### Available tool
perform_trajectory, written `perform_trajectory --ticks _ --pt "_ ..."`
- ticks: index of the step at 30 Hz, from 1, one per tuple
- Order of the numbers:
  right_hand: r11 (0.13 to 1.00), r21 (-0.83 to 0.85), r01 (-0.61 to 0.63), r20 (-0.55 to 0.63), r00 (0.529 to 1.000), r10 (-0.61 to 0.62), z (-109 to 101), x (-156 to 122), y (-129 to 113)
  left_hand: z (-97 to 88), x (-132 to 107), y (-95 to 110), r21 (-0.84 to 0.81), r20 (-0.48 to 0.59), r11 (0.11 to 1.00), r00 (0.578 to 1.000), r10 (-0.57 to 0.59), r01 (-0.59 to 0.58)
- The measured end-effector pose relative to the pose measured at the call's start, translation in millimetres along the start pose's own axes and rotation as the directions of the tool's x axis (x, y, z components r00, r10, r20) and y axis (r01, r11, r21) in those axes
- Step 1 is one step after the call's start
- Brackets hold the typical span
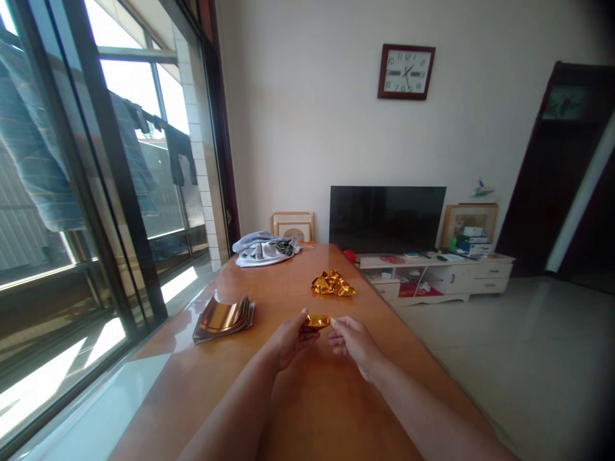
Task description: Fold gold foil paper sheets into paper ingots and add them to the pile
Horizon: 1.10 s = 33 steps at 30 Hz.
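The left hand [291, 339] and right hand [355, 342] pinch a small folded piece of shiny gold foil [318, 321] above the glossy orange wooden desk [283, 288]. A crumpled gold foil heap [333, 283] lies ahead, with a stack of copper-coloured foil sheets [223, 318] to the left.

Left arm [230, 410] and right arm [432, 416] reaching forward, left hand [291, 340] and right hand [354, 342] close together, fingertips [334, 324] just apart, fingers bent.

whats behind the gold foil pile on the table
Behind the gold foil, the table runs back to a black TV on a white cabinet. The strip of table the foil covers cannot be seen.
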State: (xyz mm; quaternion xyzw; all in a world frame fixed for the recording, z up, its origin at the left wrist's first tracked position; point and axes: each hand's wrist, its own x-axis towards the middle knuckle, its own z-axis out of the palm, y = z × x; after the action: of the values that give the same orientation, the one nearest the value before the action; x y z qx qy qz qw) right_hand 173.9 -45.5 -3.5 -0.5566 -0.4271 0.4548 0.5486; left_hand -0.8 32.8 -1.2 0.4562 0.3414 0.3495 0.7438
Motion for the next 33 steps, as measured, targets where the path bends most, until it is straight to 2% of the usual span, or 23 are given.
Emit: perform_trajectory --ticks 5,12,17,22,24,27,30,33 --pt "0.994 -0.100 -0.039 -0.030 0.999 0.036 2 11 2 -5.4 1 -5 -0.017 0.044 1.000 0.999 0.006 -0.006" --pt "0.960 -0.278 0.023 -0.086 0.995 -0.049 -3 31 5 -3.4 -4 -3 -0.003 0.074 1.000 0.997 0.007 -0.007" --pt "0.938 -0.346 0.036 -0.029 0.998 -0.050 -7 35 2 -3.0 -5 -1 0.018 0.081 1.000 0.997 0.020 -0.022" --pt "0.924 -0.380 0.046 0.019 0.999 -0.042 -2 34 -2 -1.0 -7 0 0.039 0.069 0.997 0.996 0.062 -0.065" --pt "0.922 -0.384 0.045 0.012 0.999 -0.043 0 37 -3 -0.7 -7 2 0.031 0.032 0.997 0.997 0.065 -0.066" --pt "0.927 -0.374 0.037 -0.014 0.999 -0.046 1 48 -3 -2.9 -7 6 0.013 -0.116 0.998 0.991 0.062 -0.061" --pt "0.930 -0.365 0.035 -0.062 0.996 -0.062 0 66 -2 -8.4 -4 9 -0.014 -0.278 0.997 0.958 0.073 -0.080" --pt "0.927 -0.372 0.041 -0.112 0.990 -0.089 -1 86 -2 -14.1 -2 10 -0.026 -0.350 0.996 0.934 0.072 -0.087"
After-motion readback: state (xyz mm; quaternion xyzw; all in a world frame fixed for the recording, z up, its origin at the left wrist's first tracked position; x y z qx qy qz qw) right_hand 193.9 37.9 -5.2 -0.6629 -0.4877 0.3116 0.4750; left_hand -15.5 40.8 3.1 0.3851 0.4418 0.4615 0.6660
